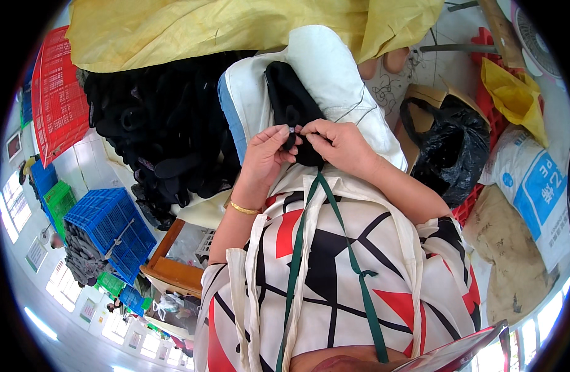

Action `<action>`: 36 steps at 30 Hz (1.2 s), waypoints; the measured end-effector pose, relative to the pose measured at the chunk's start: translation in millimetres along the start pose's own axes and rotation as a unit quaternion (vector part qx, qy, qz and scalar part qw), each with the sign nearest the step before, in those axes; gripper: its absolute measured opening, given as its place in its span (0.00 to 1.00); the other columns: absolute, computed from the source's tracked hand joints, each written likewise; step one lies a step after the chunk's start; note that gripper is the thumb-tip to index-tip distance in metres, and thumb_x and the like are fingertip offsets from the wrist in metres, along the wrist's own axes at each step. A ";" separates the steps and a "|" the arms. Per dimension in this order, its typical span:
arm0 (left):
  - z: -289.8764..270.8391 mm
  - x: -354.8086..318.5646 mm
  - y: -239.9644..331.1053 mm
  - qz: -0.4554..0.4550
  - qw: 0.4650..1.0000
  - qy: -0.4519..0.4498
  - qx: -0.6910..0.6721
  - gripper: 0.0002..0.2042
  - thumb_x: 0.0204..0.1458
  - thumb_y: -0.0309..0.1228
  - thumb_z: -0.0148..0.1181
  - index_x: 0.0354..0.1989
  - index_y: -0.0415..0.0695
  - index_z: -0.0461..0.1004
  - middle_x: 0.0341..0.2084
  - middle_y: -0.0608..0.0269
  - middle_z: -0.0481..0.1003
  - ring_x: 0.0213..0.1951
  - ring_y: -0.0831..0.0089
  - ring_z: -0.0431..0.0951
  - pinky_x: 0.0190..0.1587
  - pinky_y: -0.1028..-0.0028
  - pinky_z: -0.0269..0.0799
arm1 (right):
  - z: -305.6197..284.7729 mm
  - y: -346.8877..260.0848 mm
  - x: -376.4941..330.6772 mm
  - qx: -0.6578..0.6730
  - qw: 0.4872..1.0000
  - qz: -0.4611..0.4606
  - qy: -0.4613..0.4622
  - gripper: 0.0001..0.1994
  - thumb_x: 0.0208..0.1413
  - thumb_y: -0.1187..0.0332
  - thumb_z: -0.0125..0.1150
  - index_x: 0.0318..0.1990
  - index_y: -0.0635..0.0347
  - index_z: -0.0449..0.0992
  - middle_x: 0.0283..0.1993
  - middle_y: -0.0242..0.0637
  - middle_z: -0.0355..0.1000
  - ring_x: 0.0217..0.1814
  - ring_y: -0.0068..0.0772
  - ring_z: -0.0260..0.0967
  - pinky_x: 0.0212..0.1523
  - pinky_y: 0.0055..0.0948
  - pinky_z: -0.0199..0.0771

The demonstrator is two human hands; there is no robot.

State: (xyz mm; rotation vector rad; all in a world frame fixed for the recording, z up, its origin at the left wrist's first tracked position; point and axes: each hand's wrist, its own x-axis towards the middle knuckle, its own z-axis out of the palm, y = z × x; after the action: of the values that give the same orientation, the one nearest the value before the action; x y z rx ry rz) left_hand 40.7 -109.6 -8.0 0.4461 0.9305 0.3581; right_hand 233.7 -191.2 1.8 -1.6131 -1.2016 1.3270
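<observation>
A: How are the hands, please?
B: The left hand (269, 152) is narrow. Its thumb and forefinger pinch a small part of the black cloth piece (291, 93). The right hand (344, 146) is also narrow, with bent fingers, and its fingertips meet the left ones almost. What exactly is between the right fingertips, I cannot tell.

A: And where is this piece lying?
B: On the white cloth (322, 59) over the lap. Its longer part extends beyond the hands, and its lower part is just below the fingertips, between the two hands.

A: What edges are around?
B: On the left, near the left hand, the white cloth ends at the large pile of black pieces (167, 118). At the far side, the yellow sheet (235, 28) borders it. On the right, the white cloth continues past the right hand, then comes the black plastic bag (452, 152).
</observation>
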 end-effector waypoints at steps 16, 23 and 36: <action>10.4 -3.0 -5.8 0.041 0.994 0.081 0.065 0.09 0.56 0.28 0.65 0.42 0.38 0.79 0.29 0.64 0.79 0.25 0.80 0.76 0.26 0.81 0.72 | -7.0 -2.2 2.9 0.116 0.982 0.131 -0.068 0.07 0.63 0.68 0.56 0.42 0.62 0.75 0.25 0.33 0.72 0.24 0.20 0.69 0.27 0.24 0.70; 10.9 -1.6 -6.2 -0.006 0.992 0.090 0.084 0.08 0.53 0.27 0.68 0.39 0.38 0.80 0.28 0.65 0.79 0.23 0.80 0.74 0.24 0.81 0.69 | -1.8 2.3 6.7 0.145 0.968 0.194 -0.071 0.07 0.64 0.68 0.56 0.41 0.63 0.74 0.25 0.31 0.71 0.24 0.16 0.67 0.25 0.20 0.69; 10.0 -1.8 -6.9 0.024 0.992 0.069 0.098 0.07 0.53 0.27 0.68 0.37 0.37 0.81 0.26 0.65 0.79 0.22 0.82 0.72 0.24 0.82 0.67 | 0.3 -10.3 9.6 0.163 0.969 0.182 -0.043 0.15 0.63 0.63 0.59 0.49 0.64 0.68 0.26 0.34 0.72 0.23 0.20 0.67 0.25 0.21 0.69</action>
State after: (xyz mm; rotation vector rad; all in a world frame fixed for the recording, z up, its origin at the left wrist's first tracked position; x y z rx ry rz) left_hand 48.7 -118.5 -5.2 0.6311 1.0961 0.3466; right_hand 231.6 -178.9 8.3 -1.5914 -0.7004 1.7374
